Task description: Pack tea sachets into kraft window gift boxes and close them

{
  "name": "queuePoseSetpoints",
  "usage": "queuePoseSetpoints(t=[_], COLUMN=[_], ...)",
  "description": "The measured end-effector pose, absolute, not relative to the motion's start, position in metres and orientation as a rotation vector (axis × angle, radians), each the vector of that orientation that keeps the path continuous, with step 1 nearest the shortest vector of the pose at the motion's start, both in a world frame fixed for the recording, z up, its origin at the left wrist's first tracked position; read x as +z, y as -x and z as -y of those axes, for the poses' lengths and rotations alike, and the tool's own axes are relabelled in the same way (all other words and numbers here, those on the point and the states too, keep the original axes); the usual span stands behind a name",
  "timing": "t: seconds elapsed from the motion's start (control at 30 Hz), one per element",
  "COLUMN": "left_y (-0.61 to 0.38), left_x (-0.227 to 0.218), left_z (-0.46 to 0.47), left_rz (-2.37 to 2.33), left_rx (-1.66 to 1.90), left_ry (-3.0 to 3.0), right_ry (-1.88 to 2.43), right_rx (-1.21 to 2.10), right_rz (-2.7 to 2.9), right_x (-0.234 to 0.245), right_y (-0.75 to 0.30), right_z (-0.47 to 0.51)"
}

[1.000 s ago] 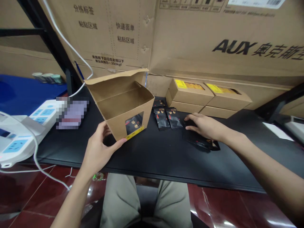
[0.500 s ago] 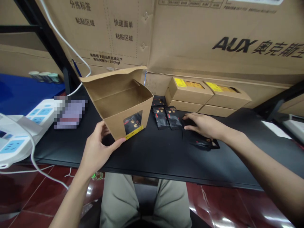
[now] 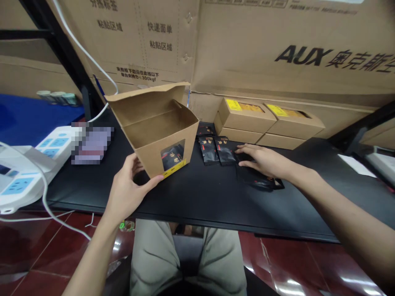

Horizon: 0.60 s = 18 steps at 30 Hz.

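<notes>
My left hand (image 3: 128,187) grips the lower left corner of a brown cardboard box (image 3: 148,158), thumb along its front edge. The box is tilted, its top open and lid raised at the back. Through its front window, above a yellow label, black packets show inside. At the right, my right hand (image 3: 268,162) has its thumb and fingers around the edge of a black packet (image 3: 243,158), partly hidden by the hand. More black packets (image 3: 259,181) lie beneath this hand. Two black packets (image 3: 210,151) with gold characters lie just left of it, with others behind them.
Closed, stacked window boxes (image 3: 249,117) with yellow labels stand at the back. Behind rises a large printed carton (image 3: 234,53). A white power strip (image 3: 46,152) with cables is at the left, beside a pixelated object (image 3: 94,144). The black table (image 3: 197,201) ends before my knees.
The view has shifted slightly. Packets in the box's window appear at a different angle. Both hands stay in nearly the same places.
</notes>
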<state>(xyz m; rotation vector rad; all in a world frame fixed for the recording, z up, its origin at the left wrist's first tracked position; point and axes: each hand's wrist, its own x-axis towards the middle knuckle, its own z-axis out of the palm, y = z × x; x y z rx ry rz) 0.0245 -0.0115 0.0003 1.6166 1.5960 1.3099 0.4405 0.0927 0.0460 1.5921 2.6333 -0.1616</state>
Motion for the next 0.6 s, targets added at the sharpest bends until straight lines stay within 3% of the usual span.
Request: queuePoseSetpoints(t=[0.2, 0.6], left_y=[-0.023, -0.025], left_x=[-0.002, 0.001], left_z=[0.011, 0.011], left_rz=[-1.601, -1.612], left_rx=[1.313, 1.313], left_ry=[-1.624, -1.610], right_ry=[-1.577, -1.331], right_rx=[-0.274, -0.190], right_rz=[-2.596, -2.686], right_x=[0.059, 0.063], right_y=[-0.435, -0.445], right_z=[-0.095, -0.103])
